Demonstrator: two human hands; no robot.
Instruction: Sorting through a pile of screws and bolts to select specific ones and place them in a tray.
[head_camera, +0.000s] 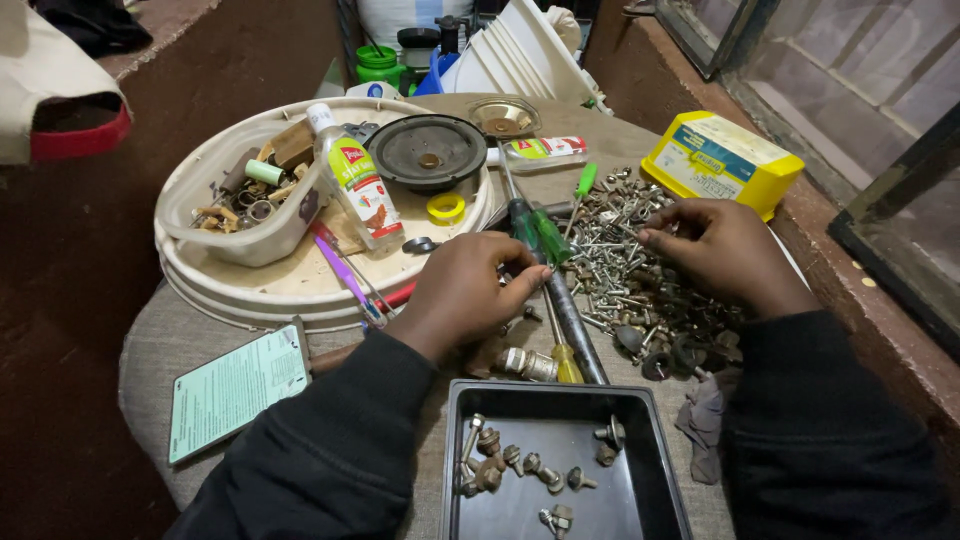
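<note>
My left hand (462, 290) rests on the grey cloth-covered table, its fingertips pinched together near the shafts of the screwdrivers (540, 235); whether it holds a small part I cannot tell. My right hand (722, 250) reaches into a heap of loose screws, bolts and washers (630, 270), fingers curled onto the pile. A black rectangular tray (640, 490) in front of me holds several sorted screws with washers. Both arms wear dark sleeves.
A round white lid (250, 285) at the left holds a clear tub of parts (250, 240), a plastic bottle (355, 185), a speaker cone (428, 150) and yellow tape roll (446, 208). A yellow box (720, 160) sits at the right, a phone (235, 390) at the left front.
</note>
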